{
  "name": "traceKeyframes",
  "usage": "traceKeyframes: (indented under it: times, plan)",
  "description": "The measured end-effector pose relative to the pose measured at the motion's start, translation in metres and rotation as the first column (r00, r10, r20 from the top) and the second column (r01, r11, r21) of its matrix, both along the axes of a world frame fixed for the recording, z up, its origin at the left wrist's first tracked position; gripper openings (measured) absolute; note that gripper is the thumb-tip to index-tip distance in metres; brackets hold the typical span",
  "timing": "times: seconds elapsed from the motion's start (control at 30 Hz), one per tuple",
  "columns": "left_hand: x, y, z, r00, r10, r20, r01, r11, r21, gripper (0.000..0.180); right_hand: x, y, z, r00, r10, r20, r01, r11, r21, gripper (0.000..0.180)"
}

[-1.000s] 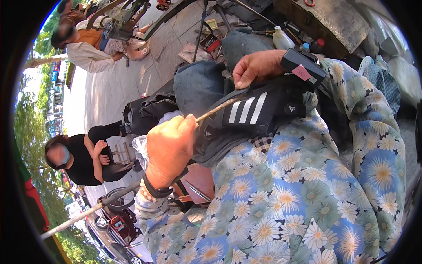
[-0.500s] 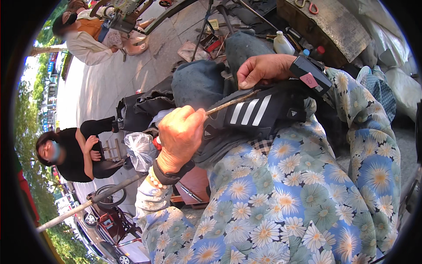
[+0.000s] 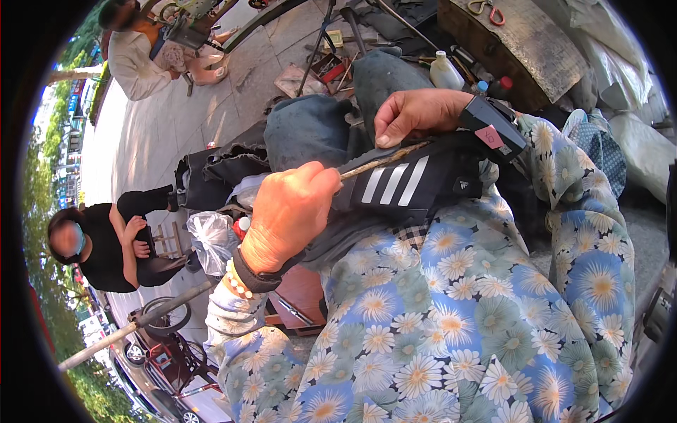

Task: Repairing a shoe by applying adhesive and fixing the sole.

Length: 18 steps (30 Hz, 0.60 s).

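Across my lap lies a black shoe (image 3: pixel 437 187) with three white stripes on its side. A rough brown strip (image 3: pixel 381 161) runs along its upper edge. My left hand (image 3: pixel 293 211) is closed in a fist round the left end of this edge; the fingertips are hidden. Thumb and forefinger of my right hand (image 3: pixel 423 116) pinch the dark edge further right, just above the strip. Dark grey cloth (image 3: pixel 317 240) lies beneath the shoe over the floral apron (image 3: pixel 444 296).
A white bottle (image 3: pixel 446 72) stands beyond my right hand, near a worn wooden box (image 3: pixel 522 46) with red-handled scissors (image 3: pixel 497 15). Tied plastic bags (image 3: pixel 211 240) sit at left. A masked person (image 3: pixel 106 247) sits further left; another person (image 3: pixel 141 63) is at upper left.
My right hand has shifted slightly along the shoe's edge, and the brown strip shows a little more split from the dark edge. The whole view has moved slightly; both hands keep their grip.
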<state>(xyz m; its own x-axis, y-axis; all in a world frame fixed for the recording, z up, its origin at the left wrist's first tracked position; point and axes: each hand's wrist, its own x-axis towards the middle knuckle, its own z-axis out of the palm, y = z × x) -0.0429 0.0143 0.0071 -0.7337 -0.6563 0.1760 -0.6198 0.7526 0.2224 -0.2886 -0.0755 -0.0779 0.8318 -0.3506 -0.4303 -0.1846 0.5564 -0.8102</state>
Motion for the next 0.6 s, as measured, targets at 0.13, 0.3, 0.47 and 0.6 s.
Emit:
traceKeyframes:
  times: [0.13, 0.3, 0.47, 0.6]
  plan:
    - [0.001, 0.009, 0.012, 0.993, 0.101, 0.054, -0.109, 0.981, 0.162, 0.007, -0.001, 0.001, -0.007, 0.999, 0.003, 0.034, -0.003, 1.0, 0.007, 0.014]
    - [0.016, 0.02, 0.024, 0.956, 0.226, 0.187, -0.252, 0.959, 0.128, 0.005, -0.001, -0.004, -0.013, 0.995, 0.025, 0.093, -0.02, 0.998, -0.057, 0.014]
    - [0.024, 0.027, 0.036, 0.948, 0.24, 0.21, -0.263, 0.961, 0.086, 0.009, -0.002, -0.003, -0.009, 0.995, 0.078, 0.069, -0.067, 0.987, -0.146, 0.013]
    - [0.027, 0.02, 0.035, 0.958, 0.233, 0.165, -0.249, 0.965, 0.084, 0.013, -0.002, -0.003, -0.011, 0.993, 0.081, 0.082, -0.07, 0.989, -0.127, 0.014]
